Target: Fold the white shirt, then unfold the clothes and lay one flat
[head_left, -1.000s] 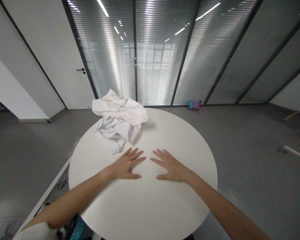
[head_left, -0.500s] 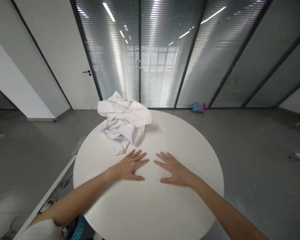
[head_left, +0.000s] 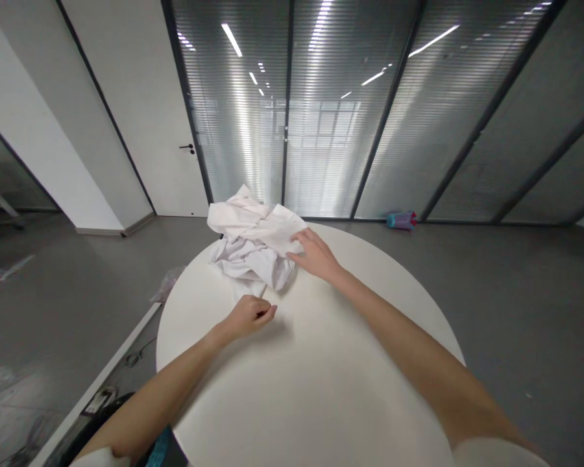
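Note:
A crumpled heap of white cloth (head_left: 257, 224) lies at the far left of the round white table (head_left: 321, 376). Its upper folds look faintly pink, the lower ones cooler white; whether it is one piece or two I cannot tell. My right hand (head_left: 316, 255) reaches the heap's right edge, with thumb and fingers apart at the fabric. Just in front of the heap, my left hand (head_left: 250, 315) hovers over the tabletop with its fingers curled in and the thumb against them. Nothing shows in it.
Beyond the table stand a glass partition with blinds (head_left: 321, 130) and a white door (head_left: 146, 117). A blue and red basket-like object (head_left: 401, 220) lies on the floor by the glass. Clear plastic (head_left: 168, 283) and a cable (head_left: 135, 357) are left of the table.
Both hands lay flat with spread fingers before. The right has moved forward and left to the cloth; the left has lifted and curled its fingers. The view has shifted slightly left.

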`<state>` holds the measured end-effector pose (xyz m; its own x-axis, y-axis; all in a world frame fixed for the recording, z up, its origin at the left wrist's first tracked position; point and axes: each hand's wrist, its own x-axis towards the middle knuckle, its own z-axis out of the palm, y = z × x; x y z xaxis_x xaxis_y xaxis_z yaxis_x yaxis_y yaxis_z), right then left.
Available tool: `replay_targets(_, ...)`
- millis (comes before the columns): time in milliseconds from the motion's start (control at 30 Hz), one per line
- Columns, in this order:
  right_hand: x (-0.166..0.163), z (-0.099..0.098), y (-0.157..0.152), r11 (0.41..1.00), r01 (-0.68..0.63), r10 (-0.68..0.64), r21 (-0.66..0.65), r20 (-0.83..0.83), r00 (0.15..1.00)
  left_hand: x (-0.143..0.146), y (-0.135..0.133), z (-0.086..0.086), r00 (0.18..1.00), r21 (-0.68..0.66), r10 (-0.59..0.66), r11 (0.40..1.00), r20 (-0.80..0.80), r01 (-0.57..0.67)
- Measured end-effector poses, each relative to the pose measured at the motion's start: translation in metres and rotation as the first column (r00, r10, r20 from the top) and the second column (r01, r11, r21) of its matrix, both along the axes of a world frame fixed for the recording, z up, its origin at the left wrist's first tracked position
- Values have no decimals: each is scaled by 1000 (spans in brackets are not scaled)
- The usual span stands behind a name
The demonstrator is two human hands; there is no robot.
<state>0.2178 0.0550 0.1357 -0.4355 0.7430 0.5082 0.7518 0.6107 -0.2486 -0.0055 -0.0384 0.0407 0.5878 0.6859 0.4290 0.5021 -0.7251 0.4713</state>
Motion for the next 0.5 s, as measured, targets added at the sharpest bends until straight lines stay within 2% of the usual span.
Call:
replay_targets(100, -46, 11, 33, 992, 112, -117, 50, 108, 987, -4, 4, -4, 1000, -10, 15, 1000, 4, -15)
replay_targets(200, -71, -2, 54, 987, 162, -159, -23, 107, 981, -8, 6, -5, 999, -5, 35, 999, 15, -35)
replay_targets(267, -75, -12, 62, 985, 140, -142, -98, -11, 990, -9, 7, -4, 999, 2, 40, 999, 27, -40)
replay_targets(333, -70, -16, 70, 986, 90, -124, -143, -247, 961, -10, 7, -2, 998, 13, 45, 999, 45, -45)
replay_targets(367, -64, -15, 73, 989, 63, -112, -137, -387, 915, -10, 7, -1, 997, 23, 49, 998, 62, -50)
replay_targets(433, -45, -7, 79, 997, 49, -79, -64, -643, 762, -10, 6, 1, 992, 59, 59, 996, 109, -65)
replay_targets(500, -15, 8, 80, 996, 79, -17, 38, -799, 601, -11, 5, 2, 983, 115, 67, 990, 172, -87)
